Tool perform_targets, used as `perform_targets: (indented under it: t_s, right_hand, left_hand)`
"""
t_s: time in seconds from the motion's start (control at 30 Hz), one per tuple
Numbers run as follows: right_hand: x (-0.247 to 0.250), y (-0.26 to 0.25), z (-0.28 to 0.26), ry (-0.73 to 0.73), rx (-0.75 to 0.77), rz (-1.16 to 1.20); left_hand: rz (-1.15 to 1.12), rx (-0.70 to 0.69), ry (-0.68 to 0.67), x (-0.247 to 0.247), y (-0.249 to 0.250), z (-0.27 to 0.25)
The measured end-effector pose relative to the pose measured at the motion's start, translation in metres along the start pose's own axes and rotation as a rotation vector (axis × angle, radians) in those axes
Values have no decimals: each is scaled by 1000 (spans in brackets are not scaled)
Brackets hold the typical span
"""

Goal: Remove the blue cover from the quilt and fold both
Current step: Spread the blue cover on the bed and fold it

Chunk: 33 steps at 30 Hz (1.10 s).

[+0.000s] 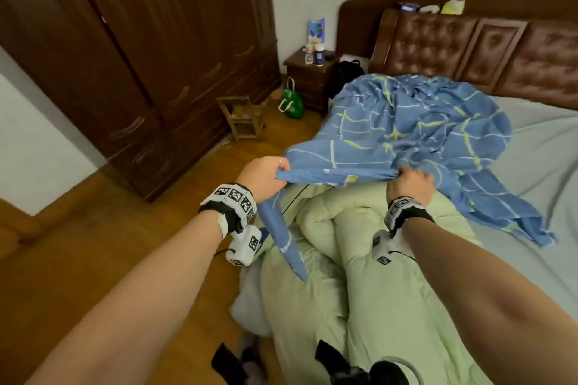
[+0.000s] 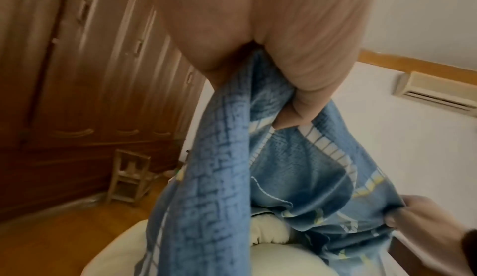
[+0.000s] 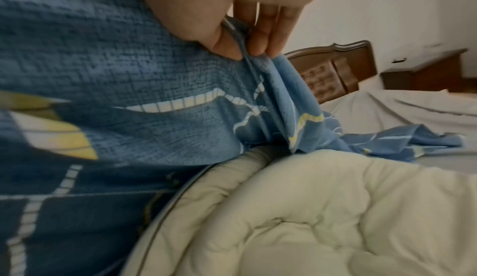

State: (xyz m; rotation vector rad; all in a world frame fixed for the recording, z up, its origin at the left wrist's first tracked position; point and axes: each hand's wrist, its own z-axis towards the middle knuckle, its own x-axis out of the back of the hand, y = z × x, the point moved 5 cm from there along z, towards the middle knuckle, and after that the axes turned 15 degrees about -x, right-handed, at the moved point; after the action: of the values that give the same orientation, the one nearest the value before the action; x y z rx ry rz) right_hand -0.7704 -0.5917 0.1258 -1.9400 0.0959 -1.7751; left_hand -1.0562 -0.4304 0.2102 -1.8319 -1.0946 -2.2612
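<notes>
The blue cover (image 1: 416, 131), patterned with white and yellow lines, lies crumpled across the bed toward the headboard. My left hand (image 1: 266, 176) grips its near edge at the bed's left side, and a strip of cover (image 2: 206, 178) hangs down from the fist. My right hand (image 1: 409, 183) pinches the same edge further right, thumb against fingers (image 3: 258, 42). The edge is stretched taut between both hands. The pale green quilt (image 1: 359, 275) lies bunched below my hands, out of the cover on the near side; its far end is hidden under the cover.
A grey sheet (image 1: 538, 150) covers the mattress on the right. Behind the bed stands a padded brown headboard (image 1: 469, 47). A dark wardrobe (image 1: 140, 56), a small wooden stool (image 1: 242, 117), a green bag (image 1: 291, 100) and a nightstand (image 1: 309, 72) line the wooden floor on the left.
</notes>
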Motion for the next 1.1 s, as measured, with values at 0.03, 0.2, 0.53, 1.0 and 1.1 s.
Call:
perform_targets:
  t_s: [0.03,0.2,0.53,1.0,1.1]
  right_hand:
    - [1,-7,-5,3,39,8]
    - [29,-4,-13,-112,-46,218]
    - [130,11,-77,182,130,159]
    - [18,73,-184,-423,33,-286]
    - [6,65,-185,-507,72,-239]
  left_hand:
    - [24,37,4,-1,-4,-7]
    - [218,123,20,-3,-26,-29]
    - [238,69,113,-34,0,-19]
    - [310,135,90,-25,-54,-107]
    - [352,197,84,-20,-70,-128]
